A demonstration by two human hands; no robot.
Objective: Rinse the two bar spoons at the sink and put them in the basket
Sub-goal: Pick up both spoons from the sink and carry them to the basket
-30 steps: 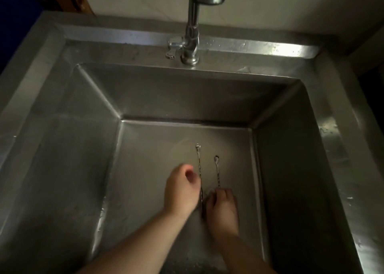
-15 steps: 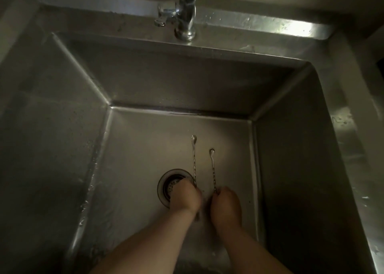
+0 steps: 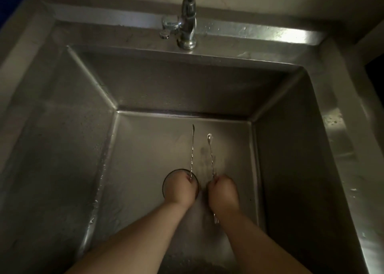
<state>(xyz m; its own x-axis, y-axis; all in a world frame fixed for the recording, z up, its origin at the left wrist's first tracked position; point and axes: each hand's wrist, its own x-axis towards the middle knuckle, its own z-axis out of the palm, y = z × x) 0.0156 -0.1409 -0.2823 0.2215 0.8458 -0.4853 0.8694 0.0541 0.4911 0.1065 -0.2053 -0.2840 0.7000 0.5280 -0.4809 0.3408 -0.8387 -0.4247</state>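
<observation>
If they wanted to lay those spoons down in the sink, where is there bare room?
The sink floor is bare left of the drain, toward the left wall, and ahead of the spoon tips by the back wall. It is crowded around the left hand and right hand.

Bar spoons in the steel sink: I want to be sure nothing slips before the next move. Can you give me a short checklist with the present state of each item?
1. Left hand closed on the left twisted-stem metal bar spoon: ok.
2. Right hand closed on the right twisted-stem metal bar spoon: ok.
3. Spoons apart, not crossing: ok.
4. Water running from the chrome tap: cannot tell.
5. Round drain covered by a strainer: cannot tell, left hand hides it.
6. Basket in view for drop-off: not ok, none visible.
</observation>
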